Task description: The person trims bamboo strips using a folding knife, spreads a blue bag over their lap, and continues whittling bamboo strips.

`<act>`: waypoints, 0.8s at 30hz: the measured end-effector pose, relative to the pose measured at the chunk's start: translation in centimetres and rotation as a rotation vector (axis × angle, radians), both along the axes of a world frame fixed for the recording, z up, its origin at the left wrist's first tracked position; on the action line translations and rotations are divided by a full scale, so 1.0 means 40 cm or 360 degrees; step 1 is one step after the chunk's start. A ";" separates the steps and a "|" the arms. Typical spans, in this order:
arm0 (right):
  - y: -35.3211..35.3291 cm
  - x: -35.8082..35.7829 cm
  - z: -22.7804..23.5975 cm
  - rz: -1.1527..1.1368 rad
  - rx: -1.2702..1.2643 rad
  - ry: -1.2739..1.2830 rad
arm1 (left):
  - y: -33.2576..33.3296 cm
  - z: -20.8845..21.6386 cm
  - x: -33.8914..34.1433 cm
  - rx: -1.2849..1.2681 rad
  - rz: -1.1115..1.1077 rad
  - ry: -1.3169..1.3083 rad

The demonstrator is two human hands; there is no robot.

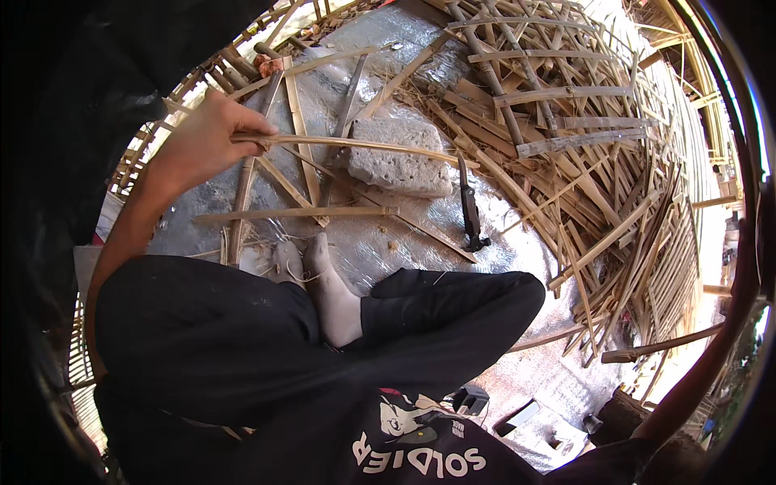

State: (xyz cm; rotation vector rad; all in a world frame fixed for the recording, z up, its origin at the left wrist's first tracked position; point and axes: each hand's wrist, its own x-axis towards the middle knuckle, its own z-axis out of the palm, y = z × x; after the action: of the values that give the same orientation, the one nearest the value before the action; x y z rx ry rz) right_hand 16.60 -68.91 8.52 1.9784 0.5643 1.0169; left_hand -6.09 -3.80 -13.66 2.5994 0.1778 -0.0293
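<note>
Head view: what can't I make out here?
All in the head view:
Right grip: out of frame; the right forearm is lost at the dark right rim.
Left grip on the bamboo strip: some fingers, hidden behind the grip itself.
Bamboo pile: lower pieces, covered by those above.

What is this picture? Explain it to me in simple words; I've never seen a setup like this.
There is no robot here, just a seated person. A wide fisheye camera worn on the head looks down, so straight edges bend near the rim. The left hand grips a long, thin bamboo strip. The right hand cannot be made out. On the silvery sheet lie a rough grey block, a dark-handled knife and a big heap of split strips.
</note>
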 end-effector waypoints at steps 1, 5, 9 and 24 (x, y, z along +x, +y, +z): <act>0.070 0.075 -0.032 0.0245 0.0430 0.0220 | -0.014 -0.021 -0.027 -0.0072 -0.0055 0.0033; 0.708 0.066 -0.243 0.0825 0.0797 0.0877 | -0.141 -0.145 -0.103 -0.0444 0.0030 -0.0174; 1.294 -0.181 -0.391 0.1734 0.0122 0.1274 | -0.214 -0.261 -0.237 -0.0767 0.0390 -0.0407; 1.856 -1.028 -0.761 0.3058 -0.0352 0.1904 | -0.237 -0.348 -0.306 -0.1556 0.0549 -0.0371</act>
State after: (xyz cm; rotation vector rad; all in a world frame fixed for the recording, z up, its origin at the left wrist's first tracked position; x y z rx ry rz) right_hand -24.51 5.32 -21.92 1.1172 3.2939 0.3187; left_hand -18.34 -13.30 -27.57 1.5597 0.4044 0.2476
